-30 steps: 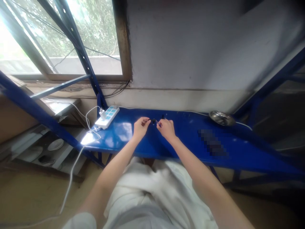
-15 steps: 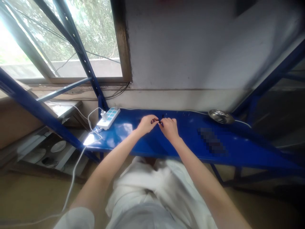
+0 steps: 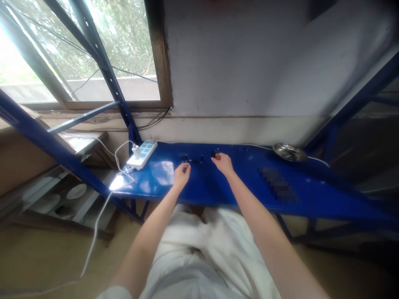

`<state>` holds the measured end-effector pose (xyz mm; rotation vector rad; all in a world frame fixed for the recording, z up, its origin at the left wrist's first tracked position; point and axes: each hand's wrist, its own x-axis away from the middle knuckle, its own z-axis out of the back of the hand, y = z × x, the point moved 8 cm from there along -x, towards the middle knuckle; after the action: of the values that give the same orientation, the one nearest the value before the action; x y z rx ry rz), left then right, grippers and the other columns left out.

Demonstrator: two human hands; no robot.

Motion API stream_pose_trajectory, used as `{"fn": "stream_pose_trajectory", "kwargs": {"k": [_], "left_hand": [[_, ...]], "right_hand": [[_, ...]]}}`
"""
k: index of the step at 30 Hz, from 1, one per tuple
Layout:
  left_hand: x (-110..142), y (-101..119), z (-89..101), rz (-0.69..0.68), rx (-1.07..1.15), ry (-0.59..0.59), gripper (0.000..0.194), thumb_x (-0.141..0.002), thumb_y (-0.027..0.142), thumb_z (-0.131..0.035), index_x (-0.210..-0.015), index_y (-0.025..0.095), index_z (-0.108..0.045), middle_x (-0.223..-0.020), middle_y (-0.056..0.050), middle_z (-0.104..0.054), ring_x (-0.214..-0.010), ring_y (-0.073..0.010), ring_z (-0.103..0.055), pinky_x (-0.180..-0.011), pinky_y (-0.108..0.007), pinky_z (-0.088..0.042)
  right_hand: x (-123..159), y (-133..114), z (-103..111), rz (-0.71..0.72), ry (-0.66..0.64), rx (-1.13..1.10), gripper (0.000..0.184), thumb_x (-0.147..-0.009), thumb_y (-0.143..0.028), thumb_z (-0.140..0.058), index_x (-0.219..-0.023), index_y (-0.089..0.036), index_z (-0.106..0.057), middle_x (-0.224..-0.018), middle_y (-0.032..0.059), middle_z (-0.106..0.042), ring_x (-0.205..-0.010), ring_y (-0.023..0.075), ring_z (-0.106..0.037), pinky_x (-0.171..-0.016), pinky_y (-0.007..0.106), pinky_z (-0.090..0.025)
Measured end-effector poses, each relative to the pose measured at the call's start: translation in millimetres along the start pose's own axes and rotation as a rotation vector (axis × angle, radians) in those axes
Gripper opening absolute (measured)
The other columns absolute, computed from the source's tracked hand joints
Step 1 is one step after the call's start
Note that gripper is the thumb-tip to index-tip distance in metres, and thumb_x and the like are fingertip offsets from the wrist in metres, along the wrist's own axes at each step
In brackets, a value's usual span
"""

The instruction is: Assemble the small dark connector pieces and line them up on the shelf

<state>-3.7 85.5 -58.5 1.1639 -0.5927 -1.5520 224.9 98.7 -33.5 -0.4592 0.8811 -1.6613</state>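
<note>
Over the blue table, my right hand point(image 3: 223, 162) has its fingers closed at a small dark piece point(image 3: 213, 153), too small to name in kind. To its left, my left hand point(image 3: 181, 176) is low over the tabletop with thumb and fingers curled together; whether anything is between them is hidden. Just beyond my left fingertips stand small black pieces point(image 3: 186, 157) side by side. A short black stick-like piece point(image 3: 195, 160) lies flat between the hands, and another small black piece point(image 3: 202, 158) is upright at its right.
The blue table point(image 3: 249, 191) runs along the wall. A white power strip point(image 3: 143, 154) with a plug and cable is at its left end. A shiny metal dish point(image 3: 289, 152) sits at the back right, near a blurred-out dark patch point(image 3: 278, 185). Blue frame posts rise at both sides.
My hands, which met at a small dark item, are now apart. The left has moved left and nearer to me; the right slightly right. Black pieces on the table now show between them.
</note>
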Motion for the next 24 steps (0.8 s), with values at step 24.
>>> {"fn": "stream_pose_trajectory", "kwargs": {"k": [24], "left_hand": [[14, -24, 2.3, 0.138, 0.085, -0.020, 0.027, -0.081, 0.036, -0.048, -0.090, 0.016, -0.064, -0.084, -0.007, -0.065, -0.079, -0.0171, -0.059, -0.073, -0.031, -0.047]], "right_hand": [[-46, 30, -72, -0.036, -0.376, 0.273, 0.030, -0.066, -0.024, -0.066, -0.094, -0.013, -0.064, -0.100, 0.0107, -0.065, -0.091, 0.0200, -0.061, -0.072, 0.025, -0.046]]}}
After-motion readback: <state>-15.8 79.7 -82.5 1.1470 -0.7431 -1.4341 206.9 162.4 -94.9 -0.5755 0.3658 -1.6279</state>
